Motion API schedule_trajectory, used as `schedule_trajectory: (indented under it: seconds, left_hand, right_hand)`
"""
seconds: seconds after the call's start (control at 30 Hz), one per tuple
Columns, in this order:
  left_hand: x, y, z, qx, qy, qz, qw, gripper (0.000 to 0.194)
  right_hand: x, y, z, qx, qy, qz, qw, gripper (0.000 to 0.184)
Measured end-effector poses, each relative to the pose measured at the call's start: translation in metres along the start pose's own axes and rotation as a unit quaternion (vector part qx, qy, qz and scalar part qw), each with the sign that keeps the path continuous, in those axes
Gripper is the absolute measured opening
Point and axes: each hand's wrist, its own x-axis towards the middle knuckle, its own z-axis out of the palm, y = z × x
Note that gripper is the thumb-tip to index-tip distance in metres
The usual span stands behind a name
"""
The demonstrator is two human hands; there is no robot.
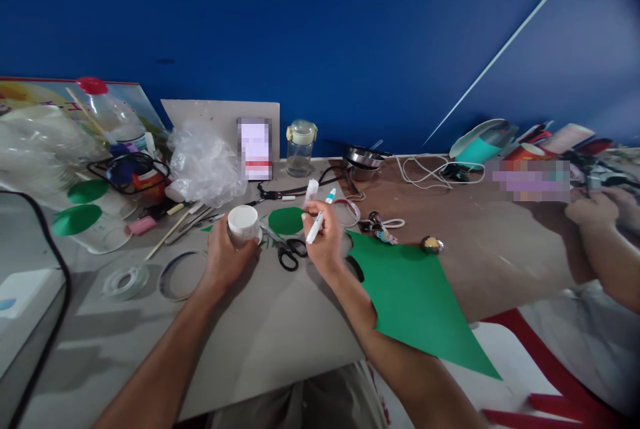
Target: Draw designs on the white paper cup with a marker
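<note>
My left hand (225,259) grips a small white round container (243,226) by its side, with the open or lidded end hidden from certain view. My right hand (323,242) holds a white marker pen (317,222) with a blue band, and a small white tube (311,192) stands just behind it. Between my hands lie black-handled scissors (289,252) on a grey cardboard sheet (270,336), beside a green paper circle (286,220). A large green paper sheet (415,296) lies under my right forearm's side. At the far right, a co-worker's hand (593,209) rests on the table.
A clear tape roll (125,281) and a thin ring (180,276) lie left of my hands. Further back stand a plastic bag (205,166), a glass jar (301,148), a steel bowl (363,162) and a bottle with a red cap (107,109). White cable (435,172) lies on the table.
</note>
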Motion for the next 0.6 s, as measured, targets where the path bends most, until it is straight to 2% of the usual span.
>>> schedule_trajectory:
  seconds: [0.17,0.27,0.37,0.43,0.5,0.53,0.6]
  left_hand:
    - [0.004,-0.005,-0.002,0.065,0.079,0.037,0.994,0.076]
    - [0.001,0.0,-0.004,0.085,0.135,0.089,0.983,0.083]
    - [-0.009,0.009,-0.009,0.099,0.197,0.188,0.957,0.077]
    - [-0.018,0.015,-0.011,0.071,0.212,0.243,0.944,0.062]
    - [-0.027,0.021,-0.01,-0.018,0.131,0.237,0.962,0.034]
    - [-0.03,0.023,-0.007,-0.085,0.068,0.21,0.972,0.023]
    - [-0.034,0.028,0.0,-0.191,-0.043,0.117,0.974,0.024]
  right_hand:
    - [-0.001,-0.005,-0.001,-0.01,-0.017,-0.022,1.0,0.018]
    - [-0.002,-0.007,-0.001,-0.008,-0.02,-0.035,0.999,0.017]
    - [-0.004,-0.008,0.0,0.003,-0.02,-0.044,0.999,0.016]
    - [-0.005,-0.01,0.0,0.01,-0.021,-0.045,0.999,0.017]
    - [-0.006,-0.012,0.0,0.014,-0.019,-0.051,0.998,0.018]
    - [-0.006,-0.013,-0.001,0.016,-0.016,-0.056,0.998,0.019]
    - [-0.007,-0.016,-0.002,0.018,-0.012,-0.066,0.998,0.02]
